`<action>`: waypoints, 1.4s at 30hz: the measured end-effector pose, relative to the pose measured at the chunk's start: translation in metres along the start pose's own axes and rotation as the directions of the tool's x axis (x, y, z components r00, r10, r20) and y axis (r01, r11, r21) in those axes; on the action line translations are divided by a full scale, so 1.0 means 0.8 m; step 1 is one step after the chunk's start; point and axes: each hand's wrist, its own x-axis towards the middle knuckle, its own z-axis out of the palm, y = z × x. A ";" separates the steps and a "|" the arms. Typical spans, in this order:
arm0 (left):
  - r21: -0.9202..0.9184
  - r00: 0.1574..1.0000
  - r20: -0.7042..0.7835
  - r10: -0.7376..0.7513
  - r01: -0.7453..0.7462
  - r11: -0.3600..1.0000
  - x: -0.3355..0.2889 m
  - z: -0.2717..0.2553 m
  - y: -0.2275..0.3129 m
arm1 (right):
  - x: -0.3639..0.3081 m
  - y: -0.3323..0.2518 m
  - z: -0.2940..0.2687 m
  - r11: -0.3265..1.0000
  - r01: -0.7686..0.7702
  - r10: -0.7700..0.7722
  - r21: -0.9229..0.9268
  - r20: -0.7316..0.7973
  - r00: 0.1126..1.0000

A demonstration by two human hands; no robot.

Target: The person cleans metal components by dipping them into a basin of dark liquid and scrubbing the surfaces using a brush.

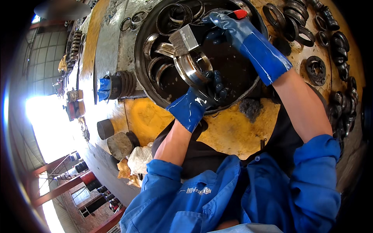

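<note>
My left hand (213, 91), in a wet blue rubber glove, grips the lower right side of a shiny metal ring (187, 72). The ring is tilted over dark liquid in a large round black basin (142, 79). My right hand (229, 29), gloved the same way, is closed around the handle of a flat paintbrush (187, 38); a red handle end shows beyond the fingers. The brush's bristles and metal band lie against the ring's upper edge. Several other metal rings (171, 17) rest in the basin's left and far parts, some partly in the liquid.
Stacked dark rings (295, 19) stand beyond the basin on the right, near a slotted round part (315, 70). Two small rings (134, 20) and a ribbed cylinder (122, 84) lie left. A dark rag (251, 109) sits on the yellow surface (233, 132) before me.
</note>
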 end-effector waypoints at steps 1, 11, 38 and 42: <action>-0.001 1.000 -0.002 0.006 -0.006 1.000 0.000 -0.003 0.003 | 0.001 0.001 0.003 1.000 0.001 -0.001 -0.005 0.015 1.000; -0.250 0.973 0.215 0.080 -0.024 0.968 -0.027 0.007 0.021 | -0.041 0.011 0.029 0.923 0.019 0.123 -0.385 0.342 0.932; -0.108 0.981 0.191 -0.030 0.051 0.993 -0.034 0.025 0.018 | -0.041 -0.038 0.029 0.533 0.691 -0.437 -0.488 0.541 0.719; -0.058 0.960 0.273 -0.053 0.071 0.996 -0.020 0.010 0.013 | -0.032 -0.024 0.022 0.370 0.737 -0.525 -0.565 0.528 0.668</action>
